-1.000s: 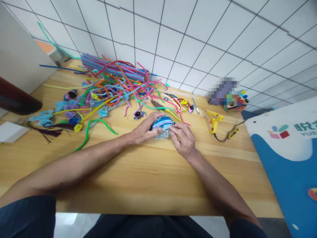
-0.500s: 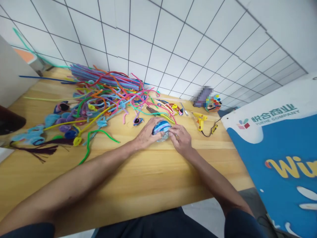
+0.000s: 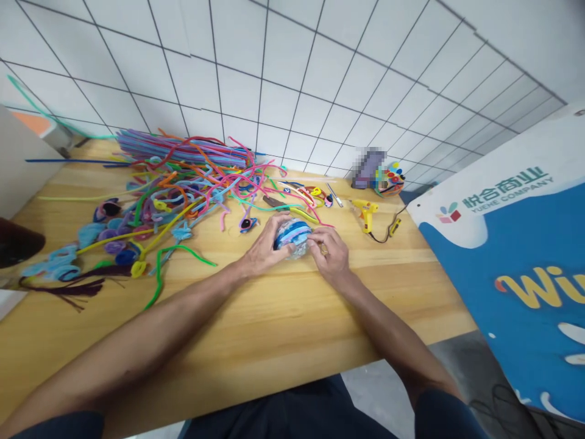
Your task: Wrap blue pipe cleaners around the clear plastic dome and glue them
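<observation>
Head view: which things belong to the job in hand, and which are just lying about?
In hand:
- round ball wound with blue fuzzy pipe cleaners, held between left hand and right hand

Lying about:
- yellow plastic glue gun
- tangled heap of many-coloured pipe cleaners
- bent green pipe cleaner

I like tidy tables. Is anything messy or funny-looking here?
Yes. The pipe cleaners sprawl in a tangled heap over the table's far left, and a green one lies bent apart from them. The glue gun sits by the right edge, cord trailing. The held ball looks whole. Nothing looks spilled or broken.
</observation>
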{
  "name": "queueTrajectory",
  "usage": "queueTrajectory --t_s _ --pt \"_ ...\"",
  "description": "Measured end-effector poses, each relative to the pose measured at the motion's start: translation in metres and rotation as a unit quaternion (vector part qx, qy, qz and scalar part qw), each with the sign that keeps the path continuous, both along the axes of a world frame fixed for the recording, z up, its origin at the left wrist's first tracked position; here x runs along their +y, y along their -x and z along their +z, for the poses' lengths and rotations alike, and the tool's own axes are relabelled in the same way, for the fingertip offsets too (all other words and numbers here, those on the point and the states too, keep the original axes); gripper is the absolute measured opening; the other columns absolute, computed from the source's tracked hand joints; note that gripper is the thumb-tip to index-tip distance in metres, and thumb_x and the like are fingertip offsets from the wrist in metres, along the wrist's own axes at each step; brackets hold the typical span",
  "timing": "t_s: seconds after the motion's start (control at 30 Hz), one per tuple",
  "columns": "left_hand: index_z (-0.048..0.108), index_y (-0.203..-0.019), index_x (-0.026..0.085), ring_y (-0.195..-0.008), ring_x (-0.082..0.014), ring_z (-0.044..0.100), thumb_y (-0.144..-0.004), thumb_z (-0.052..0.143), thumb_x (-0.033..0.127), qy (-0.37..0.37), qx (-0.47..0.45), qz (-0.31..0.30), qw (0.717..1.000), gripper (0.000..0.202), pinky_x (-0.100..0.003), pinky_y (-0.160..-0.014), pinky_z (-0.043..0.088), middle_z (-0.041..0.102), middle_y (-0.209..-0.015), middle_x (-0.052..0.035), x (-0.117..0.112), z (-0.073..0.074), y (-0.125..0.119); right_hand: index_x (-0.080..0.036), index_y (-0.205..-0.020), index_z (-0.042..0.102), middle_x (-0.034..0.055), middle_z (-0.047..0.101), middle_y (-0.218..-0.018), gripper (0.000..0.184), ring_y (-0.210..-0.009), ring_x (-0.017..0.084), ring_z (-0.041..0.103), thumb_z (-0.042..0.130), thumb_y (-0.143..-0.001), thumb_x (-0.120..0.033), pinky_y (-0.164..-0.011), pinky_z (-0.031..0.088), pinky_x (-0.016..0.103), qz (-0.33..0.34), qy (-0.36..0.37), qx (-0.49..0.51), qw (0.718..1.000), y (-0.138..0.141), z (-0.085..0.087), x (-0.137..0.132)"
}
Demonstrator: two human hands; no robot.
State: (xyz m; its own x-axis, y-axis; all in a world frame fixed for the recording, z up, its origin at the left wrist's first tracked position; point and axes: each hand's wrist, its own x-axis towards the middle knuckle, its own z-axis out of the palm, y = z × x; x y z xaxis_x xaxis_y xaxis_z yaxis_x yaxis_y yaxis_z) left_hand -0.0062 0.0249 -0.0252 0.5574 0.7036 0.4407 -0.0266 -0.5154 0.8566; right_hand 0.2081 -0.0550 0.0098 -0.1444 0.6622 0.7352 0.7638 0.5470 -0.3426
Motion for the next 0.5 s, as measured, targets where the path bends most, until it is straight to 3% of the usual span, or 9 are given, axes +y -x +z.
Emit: queueTrajectory --t_s 0.13,0.27,0.33,0.43,0.5 --pt "0.047 -0.154 0.020 -0.146 -0.0359 0.058 -0.104 0.064 0.056 -0.002 0.022 0.005 1.000 0.064 -0.058 -0.128 0.046 0.058 -0.156 -0.0187 -0.001 0.005 -0.002 -0.025 -0.102 0.077 0.0065 0.079 -0.102 0.018 -0.097 0.023 0.074 0.065 -0.105 -0.038 -0.087 0.062 0.039 -0.042 0.094 0.082 0.991 -0.014 0.001 -0.007" --pt "0.048 -0.156 0.019 -0.146 -0.0371 0.057 -0.105 0.059 0.061 -0.002 0.048 0.033 0.998 0.067 -0.059 -0.128 0.045 0.057 -0.157 -0.0183 -0.002 0.007 -0.002 -0.023 -0.089 0.069 0.0032 0.073 -0.087 0.037 -0.087 0.022 0.070 0.059 -0.101 -0.057 -0.087 0.060 0.039 -0.214 0.181 0.203 0.938 -0.071 -0.001 -0.017" --pt "0.046 -0.158 0.020 -0.149 -0.0373 0.055 -0.106 0.059 0.061 -0.004 0.062 0.043 0.997 0.067 -0.060 -0.130 0.043 0.055 -0.160 -0.0176 -0.003 0.006 -0.002 -0.021 -0.100 0.068 0.0077 0.075 -0.099 0.040 -0.094 0.025 0.070 0.055 -0.099 -0.059 -0.092 0.060 0.044 -0.273 0.175 0.215 0.921 -0.110 -0.002 -0.018" --pt "0.044 -0.159 0.020 -0.152 -0.0384 0.053 -0.106 0.059 0.061 -0.013 0.071 0.043 0.997 0.069 -0.060 -0.131 0.042 0.053 -0.163 -0.0182 -0.003 0.004 -0.002 -0.018 -0.118 0.067 0.0196 0.071 -0.130 0.054 -0.121 0.034 0.067 0.070 -0.084 -0.060 -0.111 0.052 0.056 -0.338 0.180 0.215 0.898 -0.160 -0.003 -0.010" --pt "0.042 -0.160 0.019 -0.152 -0.0391 0.052 -0.104 0.061 0.061 -0.019 0.079 0.033 0.996 0.073 -0.060 -0.131 0.042 0.051 -0.163 -0.0199 -0.004 0.005 -0.002 -0.016 -0.117 0.069 0.0228 0.071 -0.133 0.059 -0.126 0.038 0.066 0.078 -0.076 -0.057 -0.117 0.048 0.058 -0.348 0.212 0.212 0.888 -0.181 -0.006 0.005"
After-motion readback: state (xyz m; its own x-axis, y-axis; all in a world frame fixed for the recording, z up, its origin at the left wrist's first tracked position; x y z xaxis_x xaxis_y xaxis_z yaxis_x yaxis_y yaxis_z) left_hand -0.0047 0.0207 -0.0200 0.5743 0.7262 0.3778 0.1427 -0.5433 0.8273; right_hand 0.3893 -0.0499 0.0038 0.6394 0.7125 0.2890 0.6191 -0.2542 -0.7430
